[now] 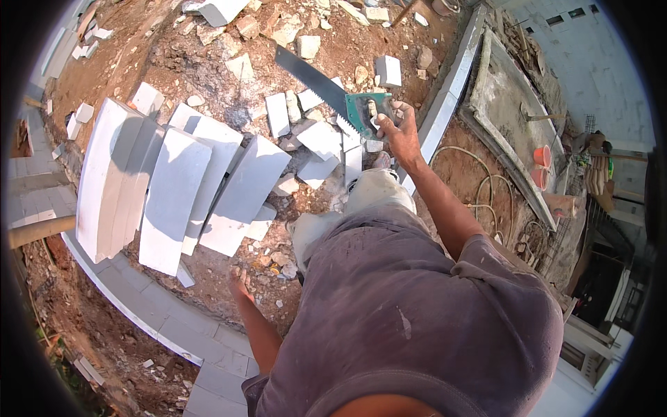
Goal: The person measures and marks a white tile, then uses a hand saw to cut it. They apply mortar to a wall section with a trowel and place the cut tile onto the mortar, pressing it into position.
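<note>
A hand saw [311, 81] with a toothed grey blade and green handle is held out ahead of me. Its handle is in the grip of my right hand [403, 137], and the blade points to the far left above the rubble. My left hand [241, 283] hangs low at my left side, fingers extended, with nothing seen in it. Beyond that hand lean several large white blocks [175, 198], slanted against one another. Another slanted white block [246, 189] lies nearest to my legs. Smaller cut white pieces [322, 141] lie on the ground below the saw.
Broken stones [285, 29] litter the reddish soil ahead. Low block walls run along the left [139, 295] and right [455, 87]. Past the right wall are a coiled hose [490, 179], a concrete-filled trough [511, 90] and orange buckets [542, 157]. A wooden pole [42, 231] juts in at left.
</note>
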The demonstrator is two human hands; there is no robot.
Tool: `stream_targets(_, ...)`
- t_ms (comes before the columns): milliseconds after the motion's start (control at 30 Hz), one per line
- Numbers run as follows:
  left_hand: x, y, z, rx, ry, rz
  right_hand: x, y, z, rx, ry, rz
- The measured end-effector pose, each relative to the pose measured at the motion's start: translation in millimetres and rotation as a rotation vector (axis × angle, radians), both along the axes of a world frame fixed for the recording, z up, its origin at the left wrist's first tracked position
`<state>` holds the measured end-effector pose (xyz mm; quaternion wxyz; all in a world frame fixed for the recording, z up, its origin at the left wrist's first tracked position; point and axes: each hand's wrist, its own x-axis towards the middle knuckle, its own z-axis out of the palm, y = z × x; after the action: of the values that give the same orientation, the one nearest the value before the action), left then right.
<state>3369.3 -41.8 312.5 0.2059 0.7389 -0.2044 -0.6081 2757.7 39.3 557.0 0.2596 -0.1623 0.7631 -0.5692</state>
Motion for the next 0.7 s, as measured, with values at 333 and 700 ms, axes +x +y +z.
stream_targets(333, -192.5, 39.1, -39.5, 0.166, -0.166, -0.17, -272.5, 187.8, -120.3, 0.079, -0.02, -0.356)
stream_targets(700, -598.4, 126.4, -41.1, 0.115, -0.17, -0.848, -582.9, 303.6, -155.8, 0.13, -0.304, -0.512)
